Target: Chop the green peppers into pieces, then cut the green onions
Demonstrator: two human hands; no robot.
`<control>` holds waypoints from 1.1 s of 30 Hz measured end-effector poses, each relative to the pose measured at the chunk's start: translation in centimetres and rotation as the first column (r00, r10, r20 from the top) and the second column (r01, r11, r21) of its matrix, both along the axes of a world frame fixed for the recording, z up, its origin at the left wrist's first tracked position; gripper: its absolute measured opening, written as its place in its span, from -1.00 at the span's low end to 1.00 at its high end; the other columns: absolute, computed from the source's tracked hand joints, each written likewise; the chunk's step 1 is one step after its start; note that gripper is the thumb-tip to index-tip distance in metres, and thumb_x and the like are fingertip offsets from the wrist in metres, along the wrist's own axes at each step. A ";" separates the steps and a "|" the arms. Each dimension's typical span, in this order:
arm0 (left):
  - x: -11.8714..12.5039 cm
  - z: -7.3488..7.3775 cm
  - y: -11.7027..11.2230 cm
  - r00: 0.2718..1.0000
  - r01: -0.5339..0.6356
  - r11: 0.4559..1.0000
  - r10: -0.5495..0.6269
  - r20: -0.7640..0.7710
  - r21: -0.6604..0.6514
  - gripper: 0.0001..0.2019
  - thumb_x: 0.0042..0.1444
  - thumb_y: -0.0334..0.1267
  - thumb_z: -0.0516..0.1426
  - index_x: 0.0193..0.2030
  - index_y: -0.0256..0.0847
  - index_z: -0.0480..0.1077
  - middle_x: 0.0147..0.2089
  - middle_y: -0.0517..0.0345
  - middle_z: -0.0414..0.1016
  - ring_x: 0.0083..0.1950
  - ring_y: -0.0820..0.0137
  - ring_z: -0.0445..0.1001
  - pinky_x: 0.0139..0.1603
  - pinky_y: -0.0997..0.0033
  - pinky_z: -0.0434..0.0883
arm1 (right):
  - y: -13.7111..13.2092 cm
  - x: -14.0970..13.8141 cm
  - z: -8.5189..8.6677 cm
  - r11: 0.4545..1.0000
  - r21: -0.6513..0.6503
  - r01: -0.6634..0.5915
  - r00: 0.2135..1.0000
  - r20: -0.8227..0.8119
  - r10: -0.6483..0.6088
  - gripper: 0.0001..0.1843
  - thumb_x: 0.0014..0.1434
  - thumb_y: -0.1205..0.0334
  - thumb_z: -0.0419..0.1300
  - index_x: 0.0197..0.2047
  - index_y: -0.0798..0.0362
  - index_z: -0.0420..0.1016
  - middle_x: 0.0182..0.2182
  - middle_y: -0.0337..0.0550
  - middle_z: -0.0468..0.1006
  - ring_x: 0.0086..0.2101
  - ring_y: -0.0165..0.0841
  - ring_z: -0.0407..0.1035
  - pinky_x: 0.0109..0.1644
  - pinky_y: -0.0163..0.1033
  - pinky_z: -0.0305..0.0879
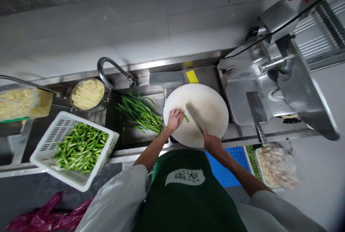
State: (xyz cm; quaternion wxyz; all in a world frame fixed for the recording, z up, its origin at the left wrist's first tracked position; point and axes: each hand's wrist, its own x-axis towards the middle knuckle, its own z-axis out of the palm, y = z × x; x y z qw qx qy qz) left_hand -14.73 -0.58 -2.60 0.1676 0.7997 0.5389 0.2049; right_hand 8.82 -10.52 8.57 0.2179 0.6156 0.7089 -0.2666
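Observation:
My left hand presses down at the left side of a round white cutting board, its fingers curled over a green stalk. A short end of that green stalk sticks out to the right of the fingers; the rest is hidden beneath them. My right hand grips a kitchen knife by its handle, the blade slanting up and left, apart from the stalk. Left of the board, a bunch of long green stalks lies in the sink, the near ends reaching the board's edge.
A white basket of cut green pieces stands at left. Behind it are a pot of pale slices and a faucet. A yellow cloth lies behind the board. At right are a slicing machine and a cleaver.

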 end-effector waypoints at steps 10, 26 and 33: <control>0.0 -0.4 -0.1 0.998 0.013 1.000 -0.012 0.054 -0.002 -0.77 0.42 -0.22 0.03 -0.01 -0.13 0.53 0.04 -0.03 0.50 0.14 0.14 0.32 0.12 0.09 0.25 | 1.5 -4.2 0.3 0.999 -0.029 -0.022 1.000 -0.009 0.021 -0.48 0.28 0.52 -0.11 0.29 0.29 0.19 -0.15 0.23 0.63 -0.07 -0.11 0.56 -0.05 -0.17 0.34; -0.1 -1.0 -0.2 0.997 0.013 1.000 -0.011 0.081 -0.025 -0.76 0.41 -0.28 0.00 -0.02 -0.16 0.49 0.04 -0.03 0.52 0.16 0.12 0.32 0.14 0.06 0.27 | 3.5 -5.2 -0.7 0.999 -0.011 0.034 0.996 -0.077 -0.034 -0.55 0.44 0.28 -0.20 0.29 0.29 0.18 -0.17 0.20 0.61 -0.11 -0.09 0.55 -0.05 -0.15 0.28; -0.5 -1.4 0.0 0.968 -0.133 0.991 0.134 0.210 -0.018 -0.72 0.43 -0.28 -0.05 -0.08 -0.21 0.50 -0.03 -0.08 0.47 0.06 0.20 0.35 0.18 0.12 0.34 | 4.8 -4.8 -1.5 0.999 0.021 0.029 0.996 -0.089 -0.027 -0.59 0.47 0.22 -0.19 0.23 0.23 0.24 -0.15 0.18 0.61 -0.10 -0.09 0.55 -0.08 -0.17 0.26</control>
